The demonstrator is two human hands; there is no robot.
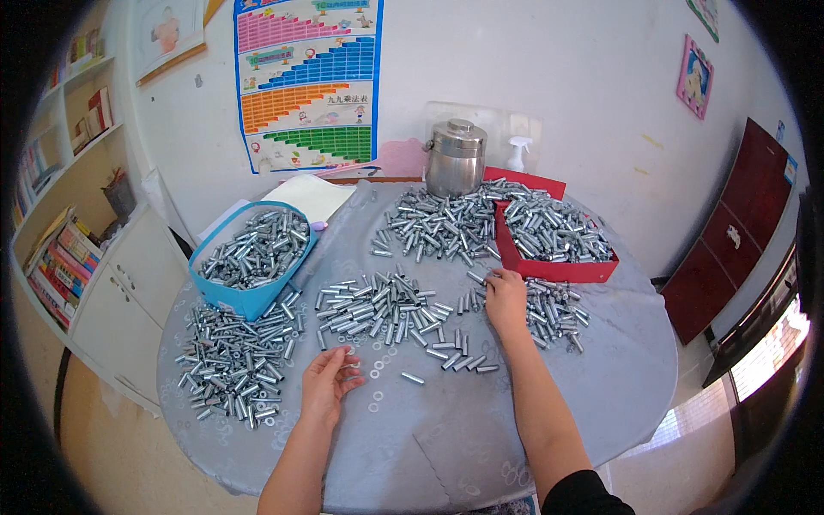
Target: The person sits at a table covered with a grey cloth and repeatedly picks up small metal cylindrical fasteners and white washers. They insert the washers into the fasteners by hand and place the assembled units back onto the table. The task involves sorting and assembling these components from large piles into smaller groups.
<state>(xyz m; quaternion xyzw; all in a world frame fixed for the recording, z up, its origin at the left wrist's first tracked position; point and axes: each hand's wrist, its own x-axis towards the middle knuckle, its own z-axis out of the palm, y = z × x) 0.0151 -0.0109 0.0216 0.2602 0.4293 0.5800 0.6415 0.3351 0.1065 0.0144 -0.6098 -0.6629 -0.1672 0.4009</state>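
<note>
My left hand [330, 381] is closed in a pinch above the cloth, with what looks like a small metal washer at the thumb and index fingertips. Beside it, several loose washers [375, 374] lie in a rough line. My right hand [505, 300] reaches farther out, its fingers closed on a silvery metal sleeve [475, 277] that sticks out to the left of the fingertips. Between the hands spreads a heap of metal sleeves [378, 307]. One single sleeve [413, 378] lies apart, nearer to me. Another pile of metal parts [554, 313] sits just right of my right hand.
A blue bin [249, 300] full of metal parts stands left, with a large heap of sleeves and washers [232, 365] before it. At the back right is a red box [558, 271] of bolts. A steel pot [456, 159] and a white spray bottle [518, 153] stand behind.
</note>
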